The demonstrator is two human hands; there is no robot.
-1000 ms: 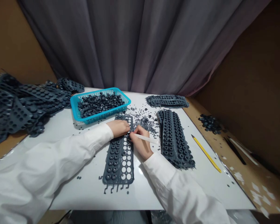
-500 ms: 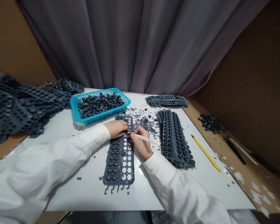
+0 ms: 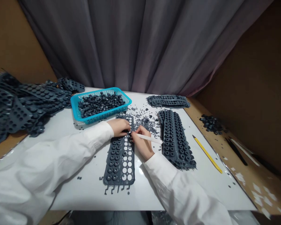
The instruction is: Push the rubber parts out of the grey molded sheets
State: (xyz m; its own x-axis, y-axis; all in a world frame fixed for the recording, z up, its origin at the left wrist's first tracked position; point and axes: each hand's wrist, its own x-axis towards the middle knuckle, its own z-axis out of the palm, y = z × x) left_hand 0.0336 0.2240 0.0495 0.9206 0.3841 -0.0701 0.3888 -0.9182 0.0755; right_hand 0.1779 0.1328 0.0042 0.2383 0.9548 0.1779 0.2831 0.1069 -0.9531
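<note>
Head view, items as I log them from my station:

1. Left hand [image 3: 119,127]: laid fingers-bent on the far part of the grey perforated sheet [image 3: 119,162], apparently pinning it flat. I cannot tell whether the fingertips pinch anything.
2. Right hand [image 3: 141,142]: closed pen-fashion round a white stick [image 3: 151,139], whose tip meets the sheet just beside the left fingertips. I judge the slanted grip gives fine control at the point.
3. The sheet: lies lengthwise on the white tabletop [image 3: 84,187] between both sleeves. Its right columns show bare holes; the left columns carry rings.
4. Blue basket [image 3: 100,118]: beyond the left hand, holding loose dark rings [image 3: 99,104] within easy reach.
5. Scattered bits [image 3: 145,120]: beyond the hands.
6. Stack of full sheets [image 3: 176,137]: just right of the right hand, with a flatter stack [image 3: 168,101] behind it.
7. Heap of sheets [image 3: 21,106]: left, cut off by the frame edge.
8. Yellow pencil [image 3: 207,154]: near the tabletop's right edge.

Hidden or unclear: the stick's tip and the sheet beneath both hands. The small heap [image 3: 210,122] at right is too small to identify.
</note>
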